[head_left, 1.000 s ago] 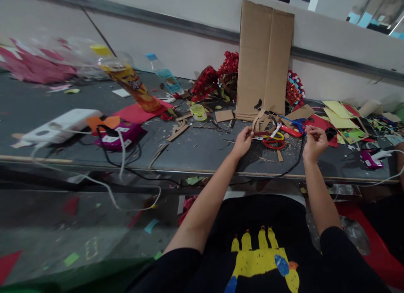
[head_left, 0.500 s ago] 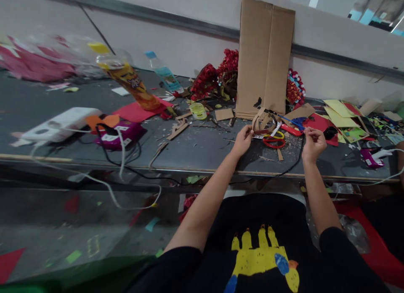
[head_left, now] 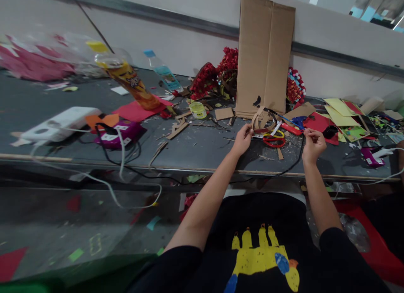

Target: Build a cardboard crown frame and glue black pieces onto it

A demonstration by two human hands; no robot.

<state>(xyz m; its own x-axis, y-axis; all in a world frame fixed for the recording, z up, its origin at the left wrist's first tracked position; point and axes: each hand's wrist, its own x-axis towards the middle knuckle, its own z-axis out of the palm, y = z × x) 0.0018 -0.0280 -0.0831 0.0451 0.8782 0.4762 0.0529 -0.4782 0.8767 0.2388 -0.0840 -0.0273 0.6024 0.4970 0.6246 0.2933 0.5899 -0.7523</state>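
Note:
My left hand (head_left: 243,139) is closed with its fingertips on a curved strip of brown cardboard (head_left: 257,116), bent into a loop. To the right, my right hand (head_left: 314,145) is pinched together above the table's front part; whatever lies between its fingertips is too small to make out. Between the hands lie scissors with red and yellow handles (head_left: 274,138). A red and blue tool (head_left: 292,129) rests just behind them, partly overlapped by other items. Behind the strip, a tall folded cardboard sheet (head_left: 265,57) leans on the wall.
Scraps litter the grey table (head_left: 202,154). Left stand a tilted yellow-capped bottle (head_left: 132,83), a small bottle (head_left: 166,74), a yellow-rimmed tub (head_left: 198,111) and a white power strip (head_left: 59,125). A black cable (head_left: 158,178) hangs along the front edge. Coloured papers (head_left: 341,112) lie right.
Both hands stay almost in the same place, the left still at the cardboard strip and the right still pinched. The view has shifted very slightly.

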